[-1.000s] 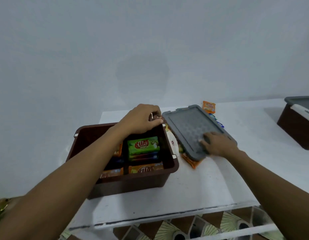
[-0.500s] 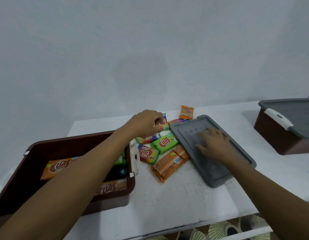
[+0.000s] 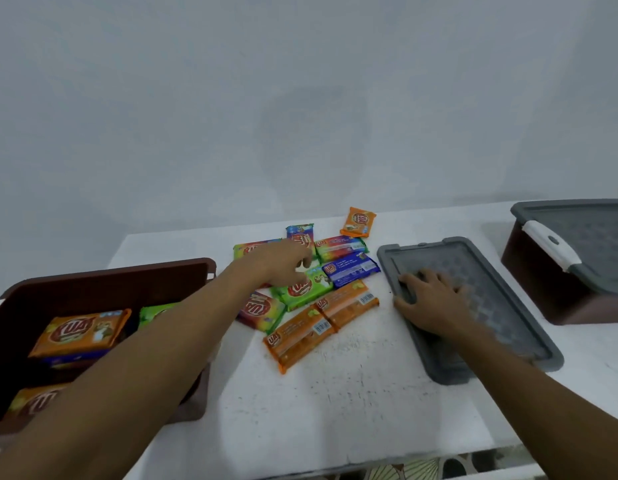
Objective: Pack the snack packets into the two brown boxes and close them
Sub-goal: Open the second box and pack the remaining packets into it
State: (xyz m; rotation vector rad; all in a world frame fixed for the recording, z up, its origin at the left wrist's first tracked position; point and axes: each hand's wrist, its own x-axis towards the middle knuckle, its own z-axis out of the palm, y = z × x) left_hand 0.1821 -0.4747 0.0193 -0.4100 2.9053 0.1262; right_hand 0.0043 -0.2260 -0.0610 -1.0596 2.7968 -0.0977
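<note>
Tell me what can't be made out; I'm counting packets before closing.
Head view, open brown box: left forearm and the frame's left edge hide part of its contents.
Head view, left hand: motion blur hides whether it grips anything.
Head view, closed brown box: cut by the right edge; its grey lid hides the contents.

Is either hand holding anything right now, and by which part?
Right hand lies flat on the grey lid, not gripping. Left hand is over the loose packets; a grip cannot be told.
</note>
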